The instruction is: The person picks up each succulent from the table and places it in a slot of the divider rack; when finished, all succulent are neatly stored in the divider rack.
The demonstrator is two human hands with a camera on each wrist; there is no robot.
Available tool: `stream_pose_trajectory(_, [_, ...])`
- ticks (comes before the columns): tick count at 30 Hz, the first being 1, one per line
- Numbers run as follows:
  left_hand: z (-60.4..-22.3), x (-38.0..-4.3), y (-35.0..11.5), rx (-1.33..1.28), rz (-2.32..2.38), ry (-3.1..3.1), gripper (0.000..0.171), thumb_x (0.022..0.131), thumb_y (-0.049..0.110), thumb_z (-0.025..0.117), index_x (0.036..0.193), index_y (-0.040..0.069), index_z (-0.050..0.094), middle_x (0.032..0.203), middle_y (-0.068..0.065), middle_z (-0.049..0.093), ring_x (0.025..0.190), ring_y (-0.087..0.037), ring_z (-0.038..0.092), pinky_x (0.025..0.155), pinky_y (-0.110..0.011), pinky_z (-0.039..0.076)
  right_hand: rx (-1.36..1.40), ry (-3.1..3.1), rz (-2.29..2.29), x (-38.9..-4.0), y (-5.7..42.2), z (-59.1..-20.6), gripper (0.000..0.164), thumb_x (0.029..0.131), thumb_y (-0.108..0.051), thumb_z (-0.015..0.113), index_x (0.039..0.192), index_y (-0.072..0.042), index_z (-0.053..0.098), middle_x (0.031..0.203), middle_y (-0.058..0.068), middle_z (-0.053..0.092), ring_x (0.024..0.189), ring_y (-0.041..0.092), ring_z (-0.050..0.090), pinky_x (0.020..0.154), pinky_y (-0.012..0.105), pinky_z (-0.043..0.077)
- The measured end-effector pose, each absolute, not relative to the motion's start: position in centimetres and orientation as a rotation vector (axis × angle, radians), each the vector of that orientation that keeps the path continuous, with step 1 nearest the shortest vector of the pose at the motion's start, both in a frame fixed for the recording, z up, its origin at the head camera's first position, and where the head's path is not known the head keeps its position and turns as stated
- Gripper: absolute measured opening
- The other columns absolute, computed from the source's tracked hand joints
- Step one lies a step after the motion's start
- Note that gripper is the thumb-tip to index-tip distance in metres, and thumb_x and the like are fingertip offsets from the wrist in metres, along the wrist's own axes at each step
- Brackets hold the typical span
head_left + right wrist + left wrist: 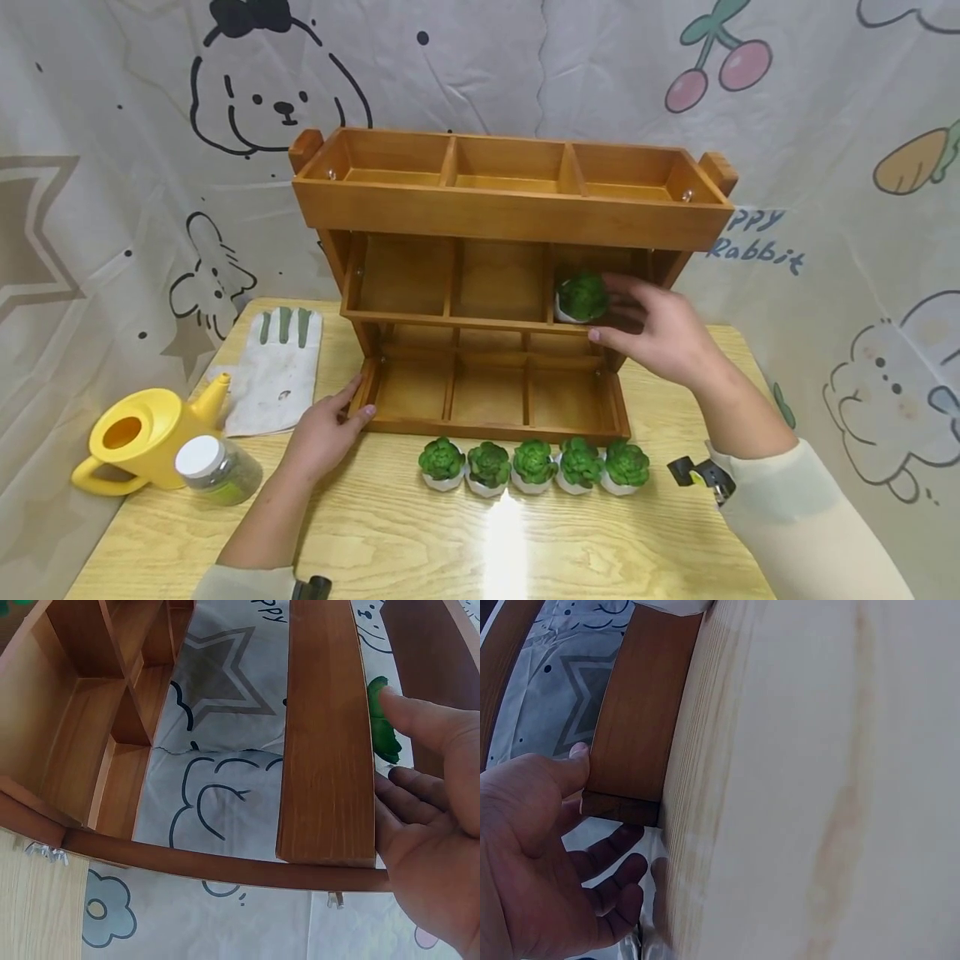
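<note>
A brown three-tier wooden rack (517, 212) with divided trays stands on the table. My left hand (327, 433) grips the bottom tray's left end, thumb over its front corner. In the left wrist view, the left hand (547, 855) has its thumb against the wooden board (641, 712) and its other fingers loosely bent below the corner. At the middle tray's right compartment, my right hand (663, 329) holds a green potted succulent (583, 296) with a white pot, fingers at its right side. The right wrist view shows the thumb of the right hand (442, 802) on green leaves (384, 724).
Several potted succulents (532, 462) stand in a row before the rack. On the left are a yellow watering can (153, 433), a white-lidded jar (217, 471) and a pale glove (277, 375) with green fingertips. A printed curtain (465, 67) hangs close behind the rack.
</note>
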State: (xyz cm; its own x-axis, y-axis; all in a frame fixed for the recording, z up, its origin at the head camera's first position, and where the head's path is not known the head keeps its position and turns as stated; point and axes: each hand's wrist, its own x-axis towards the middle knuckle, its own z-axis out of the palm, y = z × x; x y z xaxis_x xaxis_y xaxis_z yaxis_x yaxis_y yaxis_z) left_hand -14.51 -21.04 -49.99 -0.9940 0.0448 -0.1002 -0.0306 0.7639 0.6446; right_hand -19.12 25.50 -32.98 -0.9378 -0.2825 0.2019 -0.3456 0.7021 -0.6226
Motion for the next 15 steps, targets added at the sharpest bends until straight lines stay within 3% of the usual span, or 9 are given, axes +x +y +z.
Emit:
stream_pose_trajectory(12, [-50.1, -14.5, -21.0, 0.012, 1.050, 2.846, 0.072, 0.105, 0.052, 0.058, 0.164, 0.017, 0.034, 0.146, -0.030, 0.054, 0.115, -0.039, 0.061, 0.095, -0.060, 0.049, 0.562, -2.718, 1.085, -17.7, 26.6, -33.5, 0.068, 0.090, -0.015, 0.083, 0.149, -0.003, 0.052, 0.139, 0.017, 0.063, 0.121, 0.035, 0.066, 0.097, 0.041, 0.054])
stream_pose_trajectory(15, [-50.1, -14.6, -21.0, 0.010, 1.051, 2.846, 0.071, 0.105, 0.050, 0.058, 0.164, 0.017, 0.034, 0.146, -0.030, 0.053, 0.118, -0.041, 0.060, 0.097, -0.061, 0.048, 0.567, -2.693, 1.071, -17.3, 26.9, -33.5, 0.066, 0.091, -0.015, 0.083, 0.149, -0.002, 0.053, 0.136, 0.017, 0.065, 0.119, 0.034, 0.067, 0.098, 0.030, 0.053])
